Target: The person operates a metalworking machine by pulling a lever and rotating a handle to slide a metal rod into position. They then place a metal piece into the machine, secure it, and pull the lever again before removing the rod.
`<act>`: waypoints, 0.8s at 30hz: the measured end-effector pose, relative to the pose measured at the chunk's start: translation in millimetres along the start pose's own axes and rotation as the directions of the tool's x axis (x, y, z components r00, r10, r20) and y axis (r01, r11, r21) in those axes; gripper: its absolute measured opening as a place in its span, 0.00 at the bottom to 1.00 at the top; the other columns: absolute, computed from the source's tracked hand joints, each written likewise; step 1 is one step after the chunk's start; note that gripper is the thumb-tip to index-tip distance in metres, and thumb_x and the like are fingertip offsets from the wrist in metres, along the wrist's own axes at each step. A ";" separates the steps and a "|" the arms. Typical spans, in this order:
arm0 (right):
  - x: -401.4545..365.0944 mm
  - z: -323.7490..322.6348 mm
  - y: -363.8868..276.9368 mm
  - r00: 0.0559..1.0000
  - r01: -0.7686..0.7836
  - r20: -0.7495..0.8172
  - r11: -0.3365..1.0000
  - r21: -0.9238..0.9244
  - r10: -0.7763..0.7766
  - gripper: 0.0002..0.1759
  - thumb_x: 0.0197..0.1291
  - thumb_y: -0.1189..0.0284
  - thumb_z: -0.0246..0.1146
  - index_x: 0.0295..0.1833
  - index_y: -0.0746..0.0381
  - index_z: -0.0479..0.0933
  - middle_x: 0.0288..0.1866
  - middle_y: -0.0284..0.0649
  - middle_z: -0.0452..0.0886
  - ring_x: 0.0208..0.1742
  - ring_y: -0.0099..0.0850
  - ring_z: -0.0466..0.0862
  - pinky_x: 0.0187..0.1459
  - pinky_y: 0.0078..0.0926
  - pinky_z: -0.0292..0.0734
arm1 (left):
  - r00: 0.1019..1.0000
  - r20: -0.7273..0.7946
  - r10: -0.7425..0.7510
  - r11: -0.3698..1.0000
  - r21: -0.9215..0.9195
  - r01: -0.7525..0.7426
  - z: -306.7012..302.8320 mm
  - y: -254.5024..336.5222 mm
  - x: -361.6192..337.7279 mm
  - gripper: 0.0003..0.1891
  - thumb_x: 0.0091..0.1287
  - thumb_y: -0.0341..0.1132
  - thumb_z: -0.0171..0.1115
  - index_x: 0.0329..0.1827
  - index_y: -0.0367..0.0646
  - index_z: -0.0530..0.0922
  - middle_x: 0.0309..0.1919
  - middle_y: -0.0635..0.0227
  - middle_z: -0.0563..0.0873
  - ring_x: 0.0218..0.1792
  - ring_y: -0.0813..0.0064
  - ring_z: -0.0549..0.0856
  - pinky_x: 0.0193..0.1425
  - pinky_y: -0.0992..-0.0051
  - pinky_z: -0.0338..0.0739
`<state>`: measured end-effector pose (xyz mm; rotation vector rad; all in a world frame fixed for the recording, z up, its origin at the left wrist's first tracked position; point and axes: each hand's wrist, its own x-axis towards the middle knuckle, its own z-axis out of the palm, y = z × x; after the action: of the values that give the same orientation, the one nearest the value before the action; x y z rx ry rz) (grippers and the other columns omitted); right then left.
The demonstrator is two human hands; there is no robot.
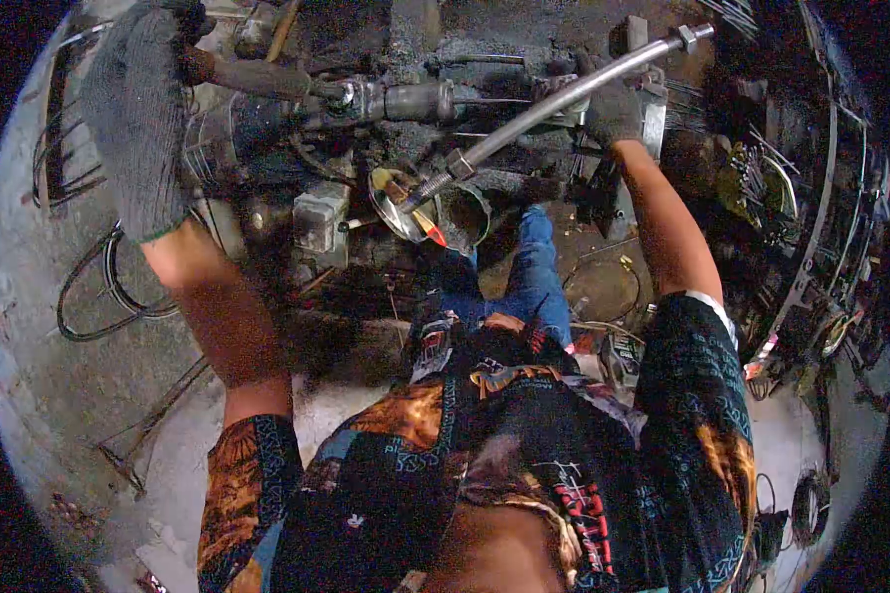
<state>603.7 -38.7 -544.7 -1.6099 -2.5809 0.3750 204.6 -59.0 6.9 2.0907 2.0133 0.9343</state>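
At the upper left, my left hand (138, 114), in a grey knit glove, is closed round the outer end of a dark handle (257, 77). The handle runs right to a greasy metal shaft assembly (415, 102) with a cylindrical section. At the upper right, my right hand (611, 111), in a dark glove, is at the assembly's other end beside a metal block (653, 114). Its fingers look curled and are partly hidden behind a long steel rod (564, 96). The rod slants across the view, with a nut (458, 164) above its threaded lower end.
A round metal dish (378, 206) with a red-tipped tool (430, 229) sits below the assembly, near my knees. A grey box (318, 222) stands to the left. Coiled cable (109, 287) lies on the left floor. Metal rods and scraps (761, 183) crowd the right.
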 end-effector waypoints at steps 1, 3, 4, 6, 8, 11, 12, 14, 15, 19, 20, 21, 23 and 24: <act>1.7 -19.4 -9.9 1.000 -0.016 0.013 0.999 -0.031 0.016 0.26 0.66 0.64 0.55 0.68 0.58 0.75 0.60 0.58 0.81 0.60 0.54 0.82 0.62 0.51 0.76 | 0.998 -0.047 0.041 0.998 0.055 -0.038 1.0 -4.0 2.0 0.15 0.78 0.40 0.51 0.41 0.37 0.81 0.31 0.65 0.85 0.28 0.76 0.83 0.29 0.74 0.77; 3.9 -37.1 -19.4 0.999 -0.021 0.030 0.997 -0.075 0.024 0.25 0.66 0.64 0.55 0.67 0.59 0.75 0.60 0.57 0.81 0.61 0.53 0.81 0.63 0.51 0.76 | 0.999 -0.036 0.027 0.996 0.083 -0.024 -2.1 -10.2 7.7 0.15 0.78 0.39 0.51 0.42 0.38 0.81 0.31 0.64 0.85 0.28 0.76 0.83 0.31 0.73 0.78; 5.7 -42.3 -22.2 0.999 -0.021 0.035 0.996 -0.092 0.024 0.25 0.66 0.64 0.55 0.67 0.60 0.75 0.60 0.57 0.81 0.61 0.53 0.81 0.63 0.51 0.76 | 0.999 -0.030 0.012 0.993 0.116 -0.008 -3.0 -9.8 10.2 0.15 0.78 0.39 0.51 0.42 0.38 0.81 0.32 0.64 0.85 0.28 0.75 0.83 0.32 0.73 0.78; 9.0 -50.5 -27.5 0.998 -0.019 0.049 0.992 -0.123 0.026 0.25 0.66 0.64 0.55 0.66 0.61 0.76 0.60 0.57 0.82 0.62 0.53 0.81 0.63 0.50 0.75 | 0.989 -0.144 0.026 0.971 0.239 0.009 19.2 9.7 0.6 0.15 0.78 0.39 0.50 0.43 0.39 0.81 0.32 0.64 0.84 0.27 0.75 0.83 0.33 0.72 0.78; 14.2 -56.2 -29.0 0.997 -0.008 0.072 0.985 -0.170 0.021 0.25 0.66 0.64 0.55 0.66 0.61 0.76 0.60 0.57 0.82 0.63 0.53 0.80 0.64 0.50 0.75 | 0.965 -0.257 0.056 0.934 0.355 0.040 19.7 12.6 -1.1 0.15 0.79 0.40 0.50 0.43 0.39 0.81 0.32 0.64 0.84 0.27 0.75 0.83 0.34 0.72 0.78; 14.2 -67.6 -34.9 0.995 0.008 0.100 0.975 -0.222 0.014 0.25 0.66 0.64 0.55 0.65 0.62 0.76 0.60 0.57 0.82 0.63 0.52 0.80 0.64 0.50 0.75 | 0.984 -0.016 0.176 0.971 0.165 -0.171 -5.9 -10.6 4.2 0.15 0.79 0.38 0.49 0.43 0.39 0.81 0.32 0.64 0.83 0.28 0.75 0.83 0.34 0.73 0.77; 12.3 -70.5 -38.4 0.997 -0.034 0.071 0.991 -0.131 0.044 0.26 0.66 0.64 0.55 0.67 0.62 0.75 0.61 0.56 0.81 0.64 0.52 0.80 0.65 0.50 0.75 | 0.993 -0.015 0.118 0.985 0.128 -0.115 -4.8 -8.1 5.2 0.15 0.80 0.38 0.49 0.43 0.39 0.81 0.32 0.64 0.83 0.28 0.74 0.83 0.34 0.73 0.77; 14.0 -73.6 -43.4 0.996 -0.081 0.026 0.997 -0.017 0.082 0.27 0.66 0.65 0.54 0.70 0.61 0.74 0.62 0.56 0.80 0.65 0.51 0.79 0.66 0.48 0.74 | 0.999 -0.009 0.048 0.997 0.064 -0.047 -4.1 -4.6 6.4 0.14 0.80 0.38 0.49 0.43 0.39 0.81 0.32 0.64 0.83 0.28 0.74 0.83 0.34 0.73 0.76; 12.7 -71.2 -44.2 0.996 -0.087 0.020 0.996 -0.008 0.087 0.27 0.67 0.66 0.54 0.70 0.61 0.73 0.63 0.55 0.80 0.65 0.50 0.79 0.66 0.48 0.74 | 1.000 0.000 0.026 0.999 0.042 -0.026 -2.7 -3.6 6.9 0.14 0.80 0.38 0.49 0.43 0.39 0.81 0.32 0.64 0.83 0.28 0.74 0.83 0.34 0.73 0.76; 12.1 -62.0 -43.5 0.995 -0.100 -0.012 0.994 0.037 0.101 0.26 0.69 0.67 0.53 0.71 0.60 0.72 0.65 0.54 0.79 0.67 0.47 0.77 0.67 0.45 0.72 | 0.999 0.009 -0.042 0.998 -0.043 0.042 -1.4 -0.8 10.1 0.14 0.80 0.38 0.49 0.43 0.39 0.81 0.32 0.64 0.83 0.27 0.74 0.83 0.34 0.73 0.76; 12.5 -60.4 -44.5 0.994 -0.106 -0.017 0.993 0.048 0.107 0.26 0.70 0.67 0.52 0.72 0.60 0.72 0.65 0.53 0.79 0.67 0.46 0.77 0.68 0.44 0.72 | 0.997 0.016 -0.071 0.994 -0.081 0.072 -1.5 0.5 10.2 0.14 0.80 0.38 0.49 0.42 0.39 0.81 0.31 0.64 0.83 0.27 0.74 0.83 0.33 0.73 0.76; 12.4 -57.0 -43.4 0.994 -0.108 -0.022 0.992 0.063 0.110 0.26 0.70 0.67 0.52 0.72 0.60 0.72 0.65 0.53 0.78 0.67 0.45 0.76 0.68 0.44 0.71 | 0.996 0.015 -0.091 0.990 -0.106 0.092 -1.4 1.5 10.6 0.14 0.80 0.38 0.49 0.42 0.39 0.80 0.31 0.64 0.83 0.27 0.74 0.83 0.33 0.73 0.76; 12.9 -50.7 -42.2 0.993 -0.113 -0.026 0.990 0.088 0.116 0.26 0.71 0.68 0.51 0.73 0.60 0.71 0.66 0.52 0.78 0.68 0.43 0.76 0.69 0.43 0.70 | 0.994 0.015 -0.111 0.984 -0.136 0.111 1.2 5.9 7.2 0.14 0.80 0.38 0.49 0.42 0.39 0.80 0.31 0.64 0.83 0.27 0.74 0.83 0.33 0.73 0.76; 11.3 -45.1 -40.3 0.992 -0.119 -0.030 0.987 0.107 0.123 0.26 0.72 0.68 0.51 0.73 0.60 0.71 0.67 0.51 0.78 0.68 0.43 0.75 0.69 0.42 0.70 | 0.999 -0.027 -0.024 0.999 0.022 0.024 3.2 5.8 4.8 0.14 0.80 0.38 0.50 0.42 0.38 0.80 0.31 0.64 0.82 0.26 0.74 0.82 0.33 0.73 0.76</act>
<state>572.1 -38.1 -491.9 -1.7246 -2.4007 0.4760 210.9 -54.2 8.7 2.0714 2.0661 0.9455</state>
